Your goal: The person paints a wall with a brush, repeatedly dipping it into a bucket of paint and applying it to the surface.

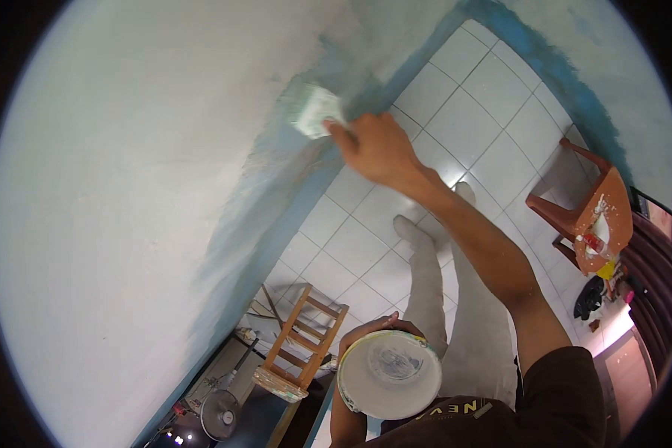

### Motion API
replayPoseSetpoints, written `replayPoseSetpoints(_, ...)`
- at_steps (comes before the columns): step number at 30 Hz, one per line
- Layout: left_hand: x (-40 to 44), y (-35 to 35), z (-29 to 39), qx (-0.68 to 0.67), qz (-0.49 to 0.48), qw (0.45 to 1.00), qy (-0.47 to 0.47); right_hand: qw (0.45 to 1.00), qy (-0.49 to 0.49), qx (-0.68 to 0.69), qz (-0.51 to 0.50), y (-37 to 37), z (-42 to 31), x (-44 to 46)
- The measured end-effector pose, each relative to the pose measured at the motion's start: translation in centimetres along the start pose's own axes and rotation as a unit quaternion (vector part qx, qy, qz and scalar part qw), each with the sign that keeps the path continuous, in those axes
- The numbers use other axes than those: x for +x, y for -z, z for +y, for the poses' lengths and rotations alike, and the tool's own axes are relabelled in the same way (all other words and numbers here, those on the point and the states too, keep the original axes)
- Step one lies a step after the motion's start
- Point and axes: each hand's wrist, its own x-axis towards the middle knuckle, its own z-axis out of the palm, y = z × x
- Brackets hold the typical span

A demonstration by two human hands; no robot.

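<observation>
- Against the pale wall point(127, 164) in the head view, the right hand point(381, 149) grips a wide brush point(317, 113), its thumb pressed on the near face and its fingers curled behind.
- The brush's whitish-green bristles lie at the upper edge of a blue band point(250, 231) along the foot of the wall; they seem to touch the surface, though the angle makes contact hard to judge.
- The left hand point(377, 325) is wrapped around a round white bucket point(362, 392), holding it near the person's dark shirt point(564, 399), with fingers showing at the far side of the rim.
- The bucket's mouth faces the camera; a grey, streaked patch marks its inside, and yellowish smears run along the rim.
- Below, the person's light trousers point(481, 340) and both feet show above a floor point(358, 246) of white square tiles.
- Left of the bucket stands a small wooden ladder point(306, 345), splashed with paint on its top, and near it a fan point(220, 415).
- At the right, a reddish-brown stool point(614, 213) carries white splatter and a bottle point(593, 243); a black bag point(589, 297) lies just beside it, near a dark curtain point(649, 272).
</observation>
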Motion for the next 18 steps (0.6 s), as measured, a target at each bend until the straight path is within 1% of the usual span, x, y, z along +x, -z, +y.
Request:
replayPoseSetpoints(3, 1.0, -0.9, -0.3, 0.007, -0.012, 1.0, -0.005, 0.994, 0.094, 0.053, 0.008, 2.8, -5.1, -1.7)
replayPoseSetpoints(4, 1.1, -1.1, -0.4, 0.009, -0.01, 1.0, -0.008, 0.994, 0.091, 0.053, 0.005, 2.3, -5.0, -1.5)
replayPoseSetpoints(5, 1.6, -1.4, -0.3, 0.014, -0.008, 1.0, -0.014, 0.987, 0.14, 0.061, 0.053, 1.6, -4.5, -1.1)
replayPoseSetpoints(6, 2.1, -1.6, -0.3, 0.018, -0.005, 1.0, -0.022, 0.974, 0.189, 0.069, 0.101, 0.7, -3.5, -0.7)
replayPoseSetpoints(7, 2.5, -1.9, -0.5, 0.02, 0.0, 0.999, -0.028, 0.98, 0.169, 0.051, 0.086, -0.9, -1.0, 0.8)
replayPoseSetpoints(9, 2.3, -1.6, -0.8, 0.021, 0.01, 0.999, -0.038, 0.98, 0.168, 0.049, 0.09, -4.3, 5.5, 3.4)
replayPoseSetpoints(11, 2.5, -1.4, -0.6, 0.029, 0.014, 0.998, -0.051, 0.99, 0.116, -0.009, 0.084, -7.2, 11.9, 4.6)
replayPoseSetpoints(13, 3.0, -1.8, -0.8, 0.034, 0.013, 0.997, -0.062, 0.995, -0.01, -0.094, 0.015, -9.4, 17.7, 4.6)
replayPoseSetpoints(14, 2.9, -2.1, -1.2, 0.03, 0.011, 0.998, -0.062, 0.995, -0.01, -0.098, 0.013, -10.1, 20.2, 4.9)
replayPoseSetpoints(15, 2.6, -2.5, -1.6, 0.059, 0.056, 0.99, -0.114, 0.988, -0.084, -0.131, -0.004, -10.8, 22.3, 5.3)
replayPoseSetpoints(16, 2.4, -2.8, -1.7, 0.089, 0.103, 0.977, -0.166, 0.974, -0.159, -0.162, -0.018, -10.9, 23.3, 5.6)
replayPoseSetpoints(17, 2.2, -3.1, -1.5, 0.088, 0.102, 0.977, -0.164, 0.976, -0.171, -0.133, -0.029, -9.8, 21.8, 6.3)
replayPoseSetpoints(18, 2.1, -3.4, -1.2, 0.075, 0.103, 0.978, -0.162, 0.976, -0.17, -0.135, -0.028, -9.2, 20.0, 7.1)
